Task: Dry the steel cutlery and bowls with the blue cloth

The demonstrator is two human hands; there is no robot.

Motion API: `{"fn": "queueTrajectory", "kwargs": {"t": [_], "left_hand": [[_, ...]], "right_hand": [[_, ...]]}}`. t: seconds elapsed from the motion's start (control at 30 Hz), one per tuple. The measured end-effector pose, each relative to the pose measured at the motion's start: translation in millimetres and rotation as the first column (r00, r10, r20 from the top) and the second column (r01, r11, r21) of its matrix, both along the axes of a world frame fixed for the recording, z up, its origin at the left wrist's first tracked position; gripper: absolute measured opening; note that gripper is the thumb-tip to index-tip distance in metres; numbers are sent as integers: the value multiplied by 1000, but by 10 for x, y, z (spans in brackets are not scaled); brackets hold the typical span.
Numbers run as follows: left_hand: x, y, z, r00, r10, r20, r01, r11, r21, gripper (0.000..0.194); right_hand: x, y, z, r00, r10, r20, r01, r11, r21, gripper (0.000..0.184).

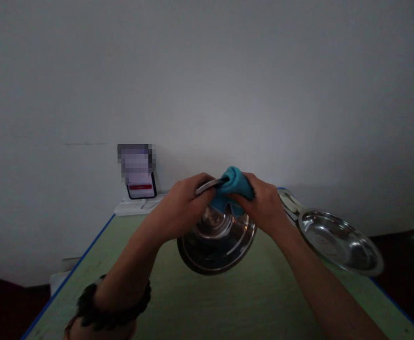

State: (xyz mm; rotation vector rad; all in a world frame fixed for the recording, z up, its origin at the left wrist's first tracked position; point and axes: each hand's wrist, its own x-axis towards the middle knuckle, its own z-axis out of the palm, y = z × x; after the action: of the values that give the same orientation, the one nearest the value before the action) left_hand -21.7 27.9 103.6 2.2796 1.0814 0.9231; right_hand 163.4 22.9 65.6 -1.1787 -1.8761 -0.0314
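Between the fingers of my left hand is the flat, shiny handle of a metal utensil. Its far end disappears into a blue cloth, so its kind cannot be made out. My right hand grips the cloth and wraps it around that end. Directly beneath both hands is a round stainless steel bowl, its upper part covered by the cloth and my fingers.
At the right edge of the green table lies a shallow steel dish, with pale, long-handled utensils just behind it. A phone leans upright on a white stand at the back left. A wall rises behind the table.
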Motion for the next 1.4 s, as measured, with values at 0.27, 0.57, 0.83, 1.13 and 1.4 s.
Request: {"fn": "queueTrajectory", "kwargs": {"t": [0.27,0.57,0.83,1.13,1.4], "left_hand": [[-65,51,-10,935,-83,343,78,997,30,23],[-152,83,-14,948,-238,209,163,932,324,22],[-255,155,-8,921,307,240,-339,934,109,38],[-149,189,-67,948,300,-107,-281,947,156,45],[-8,-21,25,996,39,-76,-34,997,64,42]], "right_hand": [[113,112,-46,964,-144,-225,46,920,-390,37],[188,152,-130,625,-226,-747,-486,636,-599,28],[428,224,-41,445,-8,-895,-455,859,-234,32],[244,22,86,765,221,-605,-433,871,-231,39],[-380,-284,74,985,118,-129,-136,981,-140,49]]}}
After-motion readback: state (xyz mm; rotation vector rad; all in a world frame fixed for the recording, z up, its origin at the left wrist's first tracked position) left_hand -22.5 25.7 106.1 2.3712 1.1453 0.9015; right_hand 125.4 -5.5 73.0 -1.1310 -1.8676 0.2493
